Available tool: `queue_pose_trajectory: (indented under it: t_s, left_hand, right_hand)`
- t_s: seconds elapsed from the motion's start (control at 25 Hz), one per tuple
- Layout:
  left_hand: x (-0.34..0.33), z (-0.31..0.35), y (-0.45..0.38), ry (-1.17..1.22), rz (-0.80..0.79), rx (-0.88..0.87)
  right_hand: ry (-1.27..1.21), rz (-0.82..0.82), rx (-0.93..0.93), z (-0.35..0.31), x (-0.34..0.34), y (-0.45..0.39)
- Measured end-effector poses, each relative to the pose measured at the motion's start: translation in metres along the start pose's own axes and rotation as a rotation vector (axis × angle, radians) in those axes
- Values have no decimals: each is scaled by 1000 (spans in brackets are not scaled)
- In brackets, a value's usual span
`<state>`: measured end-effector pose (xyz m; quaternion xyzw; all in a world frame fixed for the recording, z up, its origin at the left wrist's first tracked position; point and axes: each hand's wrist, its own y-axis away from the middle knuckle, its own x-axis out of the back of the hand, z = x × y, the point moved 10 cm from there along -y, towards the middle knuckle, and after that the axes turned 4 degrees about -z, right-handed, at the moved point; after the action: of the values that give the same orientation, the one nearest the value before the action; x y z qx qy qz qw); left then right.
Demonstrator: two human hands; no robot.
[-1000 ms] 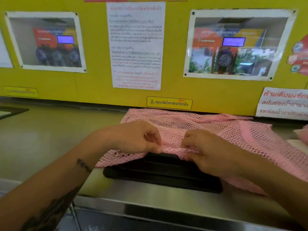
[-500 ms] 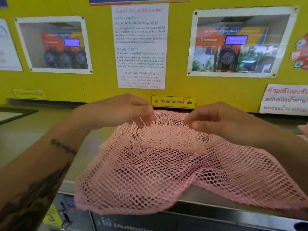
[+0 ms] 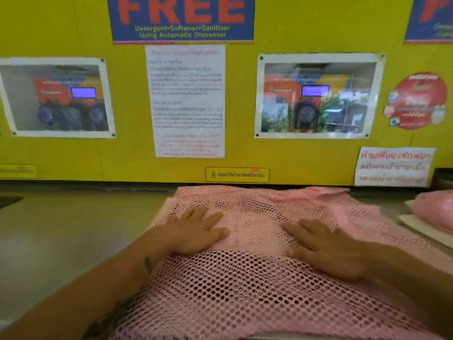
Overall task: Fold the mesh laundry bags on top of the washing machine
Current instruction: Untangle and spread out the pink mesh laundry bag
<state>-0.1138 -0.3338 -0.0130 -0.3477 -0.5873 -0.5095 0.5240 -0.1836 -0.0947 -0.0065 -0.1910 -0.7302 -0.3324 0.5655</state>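
Now both palms are down flat: the left hand [image 3: 196, 231] and the right hand [image 3: 326, 249] press on the pink mesh laundry bag [image 3: 245, 290], fingers straight and spread, grasping nothing. It lies spread across the washing machine top [image 3: 61, 229], below the yellow wall panel [image 3: 245, 148], with another pink bundle [image 3: 434, 207] off to the right.

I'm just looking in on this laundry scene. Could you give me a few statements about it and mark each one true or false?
1. Both hands lie flat on the pink mesh bag. True: left hand, right hand.
2. The left hand pinches the bag's edge. False: its fingers are spread straight on top.
3. The wall behind is yellow. True.
4. The bag is blue. False: it is pink.
5. More pink mesh lies at the right edge. True.
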Motion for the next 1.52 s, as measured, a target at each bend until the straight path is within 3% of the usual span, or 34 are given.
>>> queue_pose_trajectory:
  t_s: [0.12,0.2,0.32,0.4,0.52,0.6,0.72,0.84,1.0,1.16,1.24,1.4,1.52]
  left_hand:
    - [7,-13,-3,41,3,13]
    - [20,-4,-2,12,83,3]
    - [41,40,9,128,208,-165]
    - [37,71,13,209,129,-236]
    - [25,100,12,66,-19,-257]
    - [34,106,5,15,54,-237]
    - [61,96,-18,70,253,-174]
    - [58,85,-41,-13,249,-129]
    - [12,55,-54,-38,-3,-36]
    - [23,65,-29,-120,-117,-115]
    - [43,73,-23,-133,-12,-144]
    - [70,77,-26,65,269,-131]
    - [51,61,-45,6,253,-60]
  right_hand:
    - [-214,145,33,13,27,28]
    - [-101,213,-43,37,36,50]
    - [21,89,-170,54,1,74]
    - [3,32,-185,61,-21,81]
    - [16,-20,-205,74,-18,98]
    - [-2,-90,-238,85,-7,112]
    - [-34,100,-246,96,43,101]
    - [-53,303,-249,108,65,61]
    - [36,46,-275,112,16,29]
    - [-45,-110,-267,103,37,51]
    - [-28,12,-252,99,60,46]
    - [-5,214,-204,95,84,-4]
    - [29,245,-270,109,74,-43]
